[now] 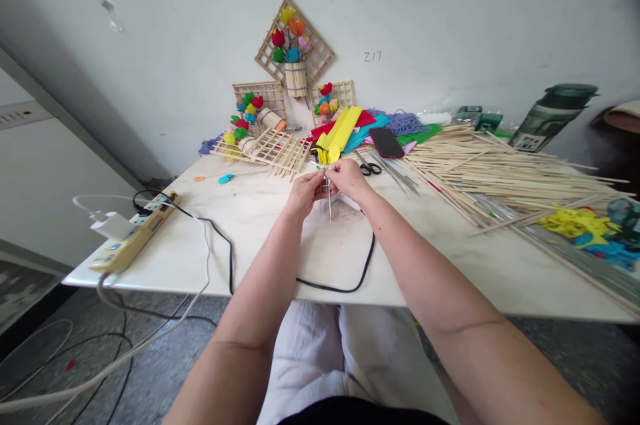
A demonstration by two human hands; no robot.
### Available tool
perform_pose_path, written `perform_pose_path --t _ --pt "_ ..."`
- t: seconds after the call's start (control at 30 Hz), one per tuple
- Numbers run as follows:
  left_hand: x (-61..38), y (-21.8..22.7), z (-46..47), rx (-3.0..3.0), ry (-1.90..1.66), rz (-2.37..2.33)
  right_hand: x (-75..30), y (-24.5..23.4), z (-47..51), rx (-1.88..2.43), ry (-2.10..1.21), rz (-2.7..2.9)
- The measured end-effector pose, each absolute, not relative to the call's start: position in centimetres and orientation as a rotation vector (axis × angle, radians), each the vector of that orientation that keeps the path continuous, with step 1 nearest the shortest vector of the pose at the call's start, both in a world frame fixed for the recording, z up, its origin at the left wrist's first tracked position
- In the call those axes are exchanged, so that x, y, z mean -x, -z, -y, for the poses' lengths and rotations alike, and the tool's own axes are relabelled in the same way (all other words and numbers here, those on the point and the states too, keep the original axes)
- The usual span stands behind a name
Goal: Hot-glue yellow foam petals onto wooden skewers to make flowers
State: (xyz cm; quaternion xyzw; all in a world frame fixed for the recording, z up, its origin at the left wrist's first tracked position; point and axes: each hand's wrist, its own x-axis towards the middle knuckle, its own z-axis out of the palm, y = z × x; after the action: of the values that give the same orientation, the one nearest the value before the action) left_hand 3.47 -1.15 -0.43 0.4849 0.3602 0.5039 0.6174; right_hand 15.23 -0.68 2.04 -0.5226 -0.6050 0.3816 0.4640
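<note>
Over the middle of the table, my left hand [306, 193] and my right hand [349, 178] meet with fingers pinched together. Between them is a thin silvery wire [329, 206], its lower end pointing down toward me. Small details at the fingertips are hidden. Just beyond my fingers lie yellow cut pieces [329, 155], close to a folded yellow strip [345, 128]. Black-handled scissors [371, 169] rest to the right of my right hand. A lattice of thin wooden sticks [280, 150] lies past my left hand.
Lattices with coloured flowers [295, 35] lean on the wall. Many loose wooden sticks [480, 165] cover the right side, near a phone [387, 143] and a dark green bottle [553, 118]. On the left sit a power strip [135, 233] and a black cable [231, 258].
</note>
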Motion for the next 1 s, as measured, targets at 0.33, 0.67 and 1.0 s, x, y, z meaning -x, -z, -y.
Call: perform_pose_path --t 0.33,0.67,1.0 --pt "-3.56 0.4 1.23 -1.138 -1.154 -0.819 -15.29 -1.82 0.47 1.304 -0.854 1.527" --pt "-3.38 0.67 1.13 -1.111 -1.111 -0.755 -15.43 -1.75 0.4 1.245 -0.85 1.561" --pt "-3.64 0.69 1.42 -1.136 -1.113 -0.747 -15.41 -1.74 0.38 1.265 -0.919 1.518"
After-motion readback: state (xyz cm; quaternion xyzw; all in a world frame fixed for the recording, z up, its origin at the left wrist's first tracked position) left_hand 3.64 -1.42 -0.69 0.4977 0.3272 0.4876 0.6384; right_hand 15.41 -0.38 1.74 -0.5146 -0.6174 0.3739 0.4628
